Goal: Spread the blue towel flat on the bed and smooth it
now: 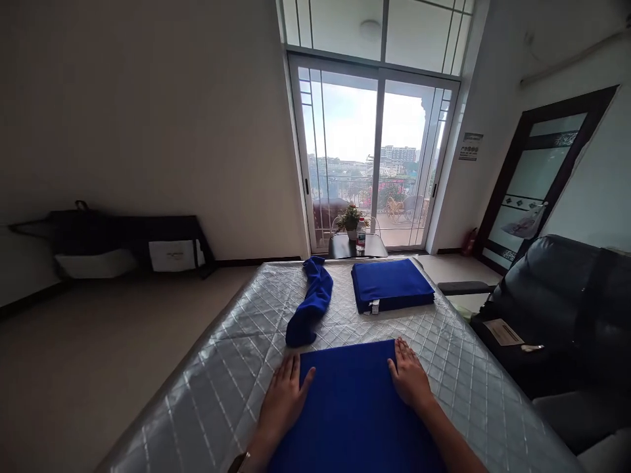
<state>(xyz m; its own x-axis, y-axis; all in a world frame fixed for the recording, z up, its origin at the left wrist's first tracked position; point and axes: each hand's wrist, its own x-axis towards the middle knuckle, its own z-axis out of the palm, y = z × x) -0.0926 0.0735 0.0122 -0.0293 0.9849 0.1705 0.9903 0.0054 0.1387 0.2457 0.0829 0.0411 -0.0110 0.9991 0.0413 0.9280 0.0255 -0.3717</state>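
Head view: both hands lie flat, fingers spread, gripping nothing. Left hand [284, 399] and right hand [409, 378] press the far corners of a blue cloth [348, 407] at the mattress's [473, 387] near edge. Toward its far edge sit a folded stack [392, 284], apparently towels, and a rumpled cloth [310, 302].

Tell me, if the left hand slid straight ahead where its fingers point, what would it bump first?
Probably the crumpled cloth; the left hand points at its near end, just beyond the fingertips.
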